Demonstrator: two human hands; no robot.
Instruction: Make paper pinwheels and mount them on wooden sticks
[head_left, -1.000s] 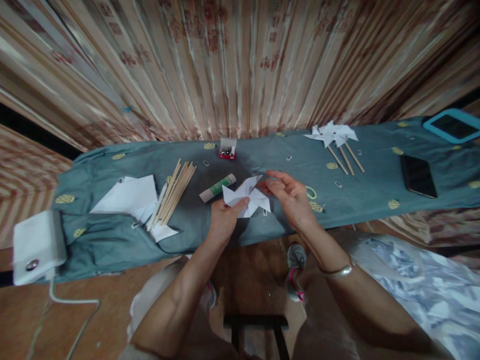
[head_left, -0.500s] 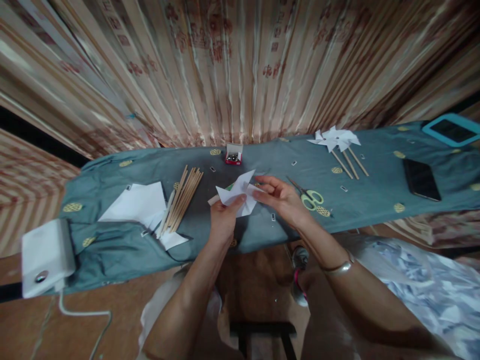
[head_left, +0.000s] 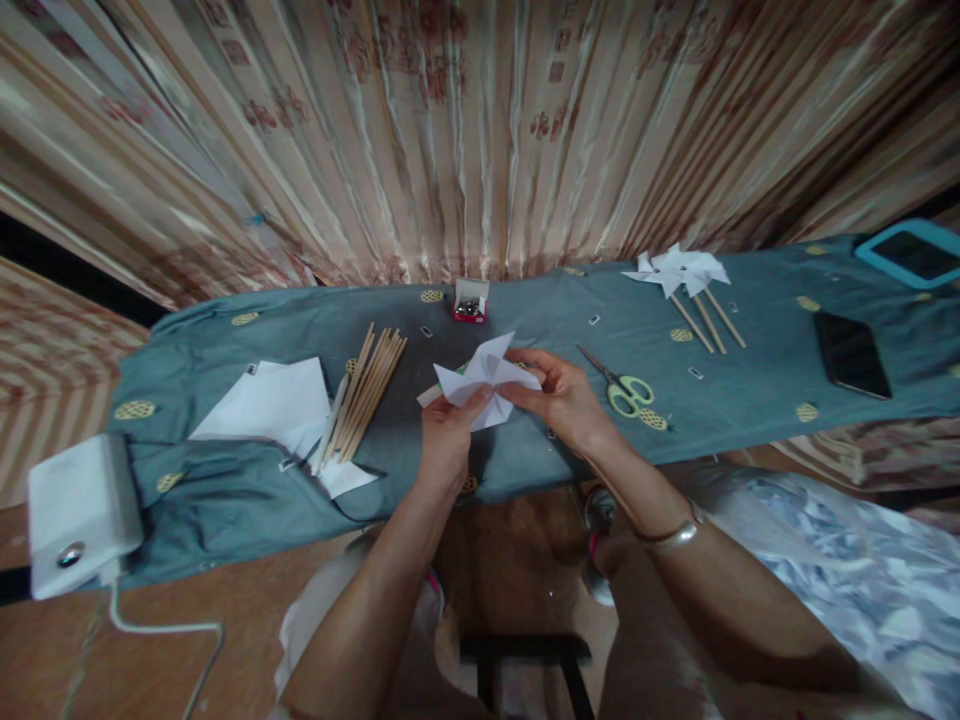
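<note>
Head view: left hand (head_left: pixel 448 432) pinches the paper pinwheel (head_left: pixel 480 372) near its centre, right hand (head_left: pixel 566 402) a blade, between the table's (head_left: pixel 750 400) long edges, and it's surely light, crease-prone, best gripped centrally!

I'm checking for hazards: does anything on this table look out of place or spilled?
The white device at the left end seems to jut past the edge of the teal cloth, its cable trailing, so it looks precarious; the cloth beside it is rumpled. Nothing looks spilled: the shiny pieces sit in their open box.
</note>
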